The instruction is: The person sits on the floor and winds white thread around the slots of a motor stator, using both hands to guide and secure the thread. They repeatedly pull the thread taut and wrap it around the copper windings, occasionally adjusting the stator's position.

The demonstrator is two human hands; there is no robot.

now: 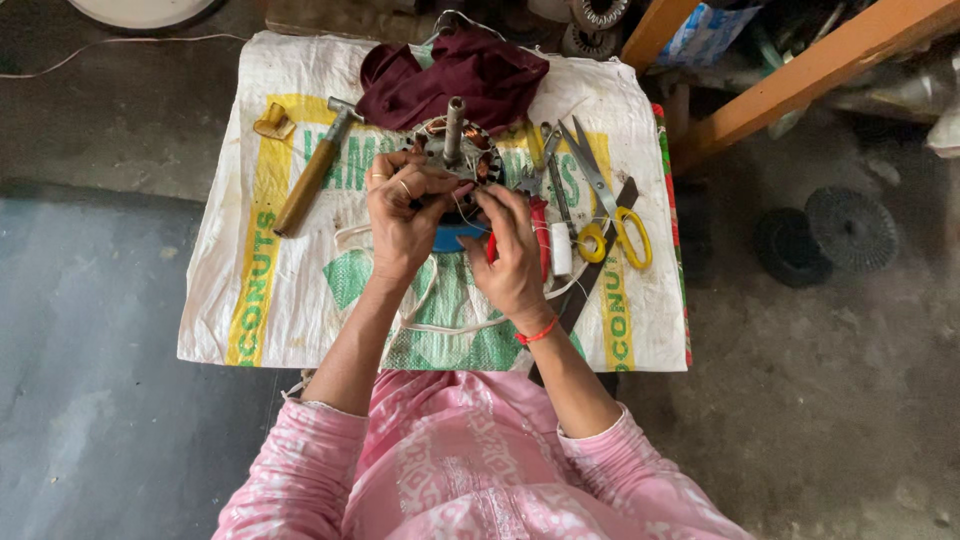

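Copper windings (487,165) mostly hidden behind L hand (402,212), R hand (512,252).

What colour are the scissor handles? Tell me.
Yellow handles on the scissors, clearest in the head view.

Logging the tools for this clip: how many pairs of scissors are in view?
1: yellow-handled scissors lie on the printed sack, right of the right hand and beside the pliers. Others may be hidden under the dark red cloth.

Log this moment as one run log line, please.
left hand: gripping motor stator | right hand: pinching white thread at stator | nearby: hammer, scissors | surface: sack-covered table
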